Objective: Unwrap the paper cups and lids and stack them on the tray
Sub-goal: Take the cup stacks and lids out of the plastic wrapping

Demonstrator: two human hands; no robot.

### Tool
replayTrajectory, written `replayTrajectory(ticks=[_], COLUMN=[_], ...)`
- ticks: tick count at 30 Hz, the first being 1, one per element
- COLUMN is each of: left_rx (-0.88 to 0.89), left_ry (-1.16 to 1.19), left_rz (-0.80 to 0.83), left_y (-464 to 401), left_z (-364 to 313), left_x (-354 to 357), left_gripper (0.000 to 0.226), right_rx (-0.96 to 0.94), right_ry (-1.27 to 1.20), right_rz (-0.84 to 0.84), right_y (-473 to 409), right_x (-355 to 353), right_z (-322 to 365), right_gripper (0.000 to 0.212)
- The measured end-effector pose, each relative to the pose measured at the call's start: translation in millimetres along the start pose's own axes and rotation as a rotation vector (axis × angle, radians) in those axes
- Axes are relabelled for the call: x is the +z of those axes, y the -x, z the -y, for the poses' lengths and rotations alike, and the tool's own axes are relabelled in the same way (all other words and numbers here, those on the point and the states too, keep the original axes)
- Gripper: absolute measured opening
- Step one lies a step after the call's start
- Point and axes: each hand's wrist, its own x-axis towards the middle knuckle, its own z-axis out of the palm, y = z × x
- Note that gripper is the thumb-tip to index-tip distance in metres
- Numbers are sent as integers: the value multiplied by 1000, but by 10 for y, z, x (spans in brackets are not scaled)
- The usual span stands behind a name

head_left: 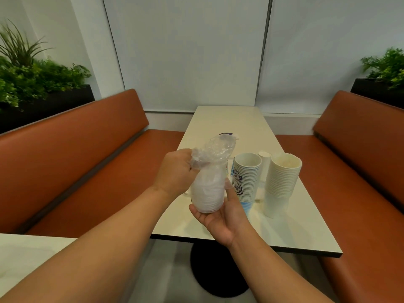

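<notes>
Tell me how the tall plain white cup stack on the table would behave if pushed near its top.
The plain white cup stack stands tall and narrow on the table, so it would probably tip rather than slide. Being nested paper cups, it is likely light. The upper cups sit slightly askew, so they might shift or separate.

Left hand (175, 169) grips the clear wrap (209, 154) above the lid stack (207, 193) (still bagged), cradled by the right hand (223, 217) over the table (306, 226)
</notes>
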Motion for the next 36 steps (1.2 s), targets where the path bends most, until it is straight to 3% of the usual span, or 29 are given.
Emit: replayTrajectory(ticks=[6,20,30,36], left_rx=[22,20,30,47], left_ry=[-38,40,72,47], left_rz=[41,-10,-87,-130], left_y=[-80,-144,-199,-197], left_z=[-73,-170,-129,-104], left_x=[-50,-206,-337,-373], left_gripper=[23,23,49,40], right_rx=[44,79,80,87], right_ry=[-30,-87,-96,-100], right_rz=[15,35,18,12], right_y=[16,2,-59,-75], right_x=[-6,-68,-115,-106], right_z=[10,-29,-25,-51], right_gripper=[71,70,70,68])
